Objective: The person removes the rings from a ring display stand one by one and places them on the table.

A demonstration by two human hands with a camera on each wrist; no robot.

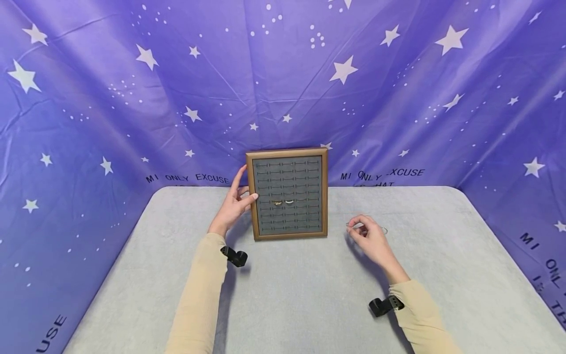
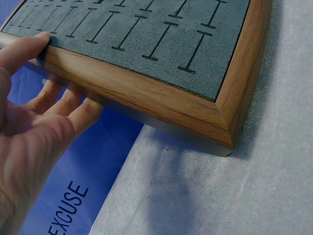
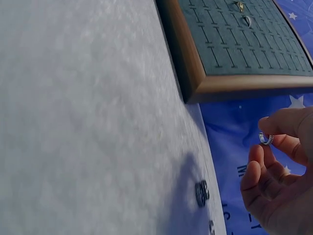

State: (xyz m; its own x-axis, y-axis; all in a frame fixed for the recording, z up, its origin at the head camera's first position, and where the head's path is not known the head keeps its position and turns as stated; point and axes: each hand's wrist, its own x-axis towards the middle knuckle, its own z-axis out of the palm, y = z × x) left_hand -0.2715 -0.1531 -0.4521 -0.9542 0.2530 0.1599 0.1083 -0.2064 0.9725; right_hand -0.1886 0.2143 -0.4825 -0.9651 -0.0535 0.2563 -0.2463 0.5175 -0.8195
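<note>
My left hand (image 1: 233,204) grips the left edge of a wooden-framed ring display board (image 1: 289,221). The thumb (image 2: 29,49) lies on the front of the frame and the other fingers reach behind it. The board stands upright on the table, its dark grey pad lined with rows of slots. A gold ring (image 1: 277,202) and a silver ring (image 1: 289,201) sit side by side in one row. To the right of the board, my right hand (image 1: 369,239) pinches another silver ring (image 3: 265,139) between thumb and index finger, above the table.
On the light grey tabletop (image 1: 300,295), a dark silver ring (image 3: 201,193) lies near my right hand, with another small ring (image 3: 212,227) beyond it. A purple star-printed cloth (image 1: 283,73) hangs behind the board and around the table's sides.
</note>
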